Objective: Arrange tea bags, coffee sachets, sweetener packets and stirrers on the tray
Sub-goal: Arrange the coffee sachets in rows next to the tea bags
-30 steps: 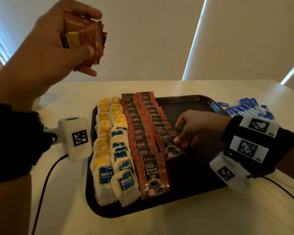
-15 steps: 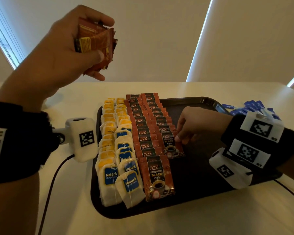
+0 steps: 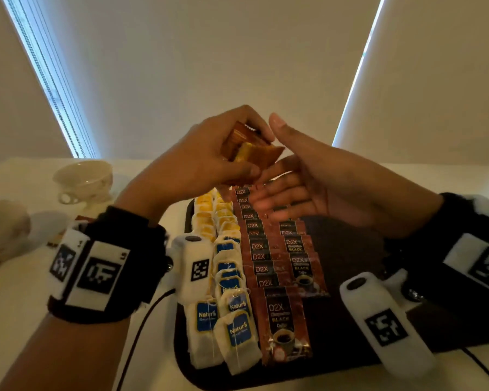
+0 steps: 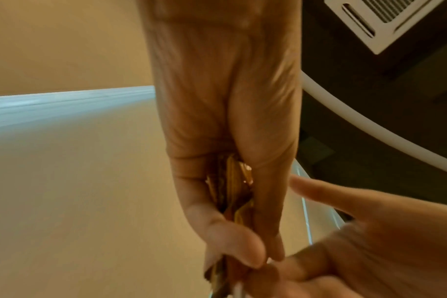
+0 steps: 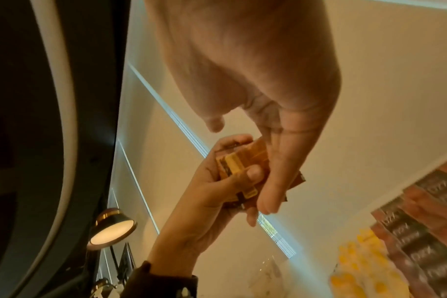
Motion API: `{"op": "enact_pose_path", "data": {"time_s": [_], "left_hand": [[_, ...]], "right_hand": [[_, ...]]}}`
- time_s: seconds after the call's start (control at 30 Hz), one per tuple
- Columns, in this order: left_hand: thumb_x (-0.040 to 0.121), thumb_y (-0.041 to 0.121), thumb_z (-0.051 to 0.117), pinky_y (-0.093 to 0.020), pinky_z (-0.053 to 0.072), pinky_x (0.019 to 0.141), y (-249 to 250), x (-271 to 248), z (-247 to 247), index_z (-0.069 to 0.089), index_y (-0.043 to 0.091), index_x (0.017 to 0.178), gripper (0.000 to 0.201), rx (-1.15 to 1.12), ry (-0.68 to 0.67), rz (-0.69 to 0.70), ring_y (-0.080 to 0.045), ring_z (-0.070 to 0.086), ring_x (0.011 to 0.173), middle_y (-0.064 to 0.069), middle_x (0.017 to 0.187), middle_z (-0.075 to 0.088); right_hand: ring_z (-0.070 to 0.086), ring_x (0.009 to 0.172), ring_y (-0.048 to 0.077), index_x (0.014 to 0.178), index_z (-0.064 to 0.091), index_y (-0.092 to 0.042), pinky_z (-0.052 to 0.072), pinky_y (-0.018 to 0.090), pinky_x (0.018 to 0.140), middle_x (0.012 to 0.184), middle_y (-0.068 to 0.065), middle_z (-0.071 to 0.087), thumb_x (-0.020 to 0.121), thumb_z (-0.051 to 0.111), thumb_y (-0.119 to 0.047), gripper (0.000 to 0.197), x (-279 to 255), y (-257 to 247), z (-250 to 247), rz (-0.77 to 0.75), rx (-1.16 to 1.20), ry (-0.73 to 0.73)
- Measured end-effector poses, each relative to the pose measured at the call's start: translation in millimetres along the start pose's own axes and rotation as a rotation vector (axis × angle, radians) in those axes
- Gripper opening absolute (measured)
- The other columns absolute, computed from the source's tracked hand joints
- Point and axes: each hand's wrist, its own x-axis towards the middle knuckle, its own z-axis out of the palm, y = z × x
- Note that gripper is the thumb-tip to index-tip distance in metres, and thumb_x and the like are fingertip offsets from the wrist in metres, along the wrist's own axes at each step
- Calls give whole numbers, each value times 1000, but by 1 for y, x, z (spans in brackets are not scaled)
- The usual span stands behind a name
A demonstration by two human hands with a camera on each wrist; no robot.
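Observation:
My left hand (image 3: 209, 162) grips a bundle of brown and yellow coffee sachets (image 3: 251, 150) in the air above the far end of the black tray (image 3: 350, 263). My right hand (image 3: 302, 176) is raised beside it, fingers straight, its fingertips (image 5: 265, 203) touching the bundle (image 5: 242, 161). On the tray lie two rows of tea bags (image 3: 226, 277) at the left and two rows of D2X coffee sachets (image 3: 277, 263) next to them. In the left wrist view the sachets (image 4: 232, 191) show between my fingers.
A white teacup (image 3: 84, 179) stands on the table at the far left, with another pale dish (image 3: 3, 224) nearer the left edge. The tray's right half is bare black surface. Cables trail from both wrist cameras across the table.
My left hand came down and to the right with the sachet bundle. My right hand left the sachet row on the tray and rose to meet the bundle with straight fingers.

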Motion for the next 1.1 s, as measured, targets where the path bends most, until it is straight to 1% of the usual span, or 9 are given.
{"op": "enact_pose_path", "data": {"time_s": [0.13, 0.27, 0.37, 0.53, 0.63, 0.73, 0.83, 0.93, 1.1], "left_hand": [[77, 11, 76, -16, 51, 50, 3, 1, 9, 56, 25, 106, 38, 52, -86, -27, -1, 64, 64, 20, 73, 64], [70, 24, 73, -27, 57, 54, 7, -2, 4, 55, 27, 109, 43, -97, -225, -63, -16, 70, 84, 7, 99, 65], [74, 24, 67, -26, 56, 52, 12, -6, -1, 56, 25, 107, 35, -165, -238, -60, -20, 71, 87, 5, 101, 67], [79, 21, 62, -26, 56, 47, 11, -8, -9, 55, 35, 101, 26, -85, -53, -61, -14, 70, 85, 8, 99, 65], [83, 15, 62, -23, 55, 46, 8, -8, -14, 54, 41, 97, 31, -44, 12, -79, -2, 68, 83, 15, 99, 61], [85, 15, 61, -21, 54, 45, 5, -9, -13, 53, 43, 99, 33, -12, 30, -94, 2, 68, 79, 16, 99, 62], [83, 20, 60, -20, 53, 44, 7, -9, -12, 52, 45, 99, 31, 1, 30, -99, 1, 68, 79, 15, 101, 62], [80, 22, 62, -22, 54, 45, 10, -10, -10, 53, 45, 98, 30, 0, 15, -108, -2, 69, 80, 13, 102, 63], [75, 28, 62, -20, 53, 44, 11, -11, -11, 53, 45, 97, 30, 8, 8, -116, 1, 67, 81, 15, 102, 61]], "right_hand": [[71, 84, 22, 109, 61, 1, 59, 30, 72, 94, 16, 71, 83, 57, -45, 53, 4, 7, 2, 29, 173, -48], [71, 80, 19, 106, 61, -4, 58, 29, 75, 92, 14, 71, 90, 55, -20, 24, 2, 13, -6, 73, 346, -62], [70, 71, 17, 103, 58, -3, 58, 28, 66, 91, 14, 71, 93, 50, -10, 14, -2, 21, -14, 113, 365, 63], [70, 85, 19, 102, 65, -5, 58, 33, 72, 96, 10, 73, 83, 60, -9, 19, -19, 55, -43, 249, -33, 120], [71, 75, 13, 101, 65, -10, 54, 23, 59, 91, 5, 72, 80, 64, -4, 22, -32, 76, -59, 326, -241, 130], [71, 70, 10, 97, 65, -10, 51, 17, 52, 85, 3, 73, 79, 67, -1, 20, -35, 94, -63, 415, -285, 100], [69, 90, 20, 100, 66, -6, 55, 25, 68, 96, 9, 72, 78, 68, -2, 23, -33, 105, -59, 465, -278, 23], [66, 96, 24, 101, 64, -7, 54, 29, 76, 100, 10, 70, 78, 67, 0, 24, -27, 107, -54, 473, -284, -5], [65, 94, 21, 101, 58, -13, 53, 27, 69, 102, 8, 67, 77, 68, -3, 28, -22, 107, -48, 513, -341, -20]]}}
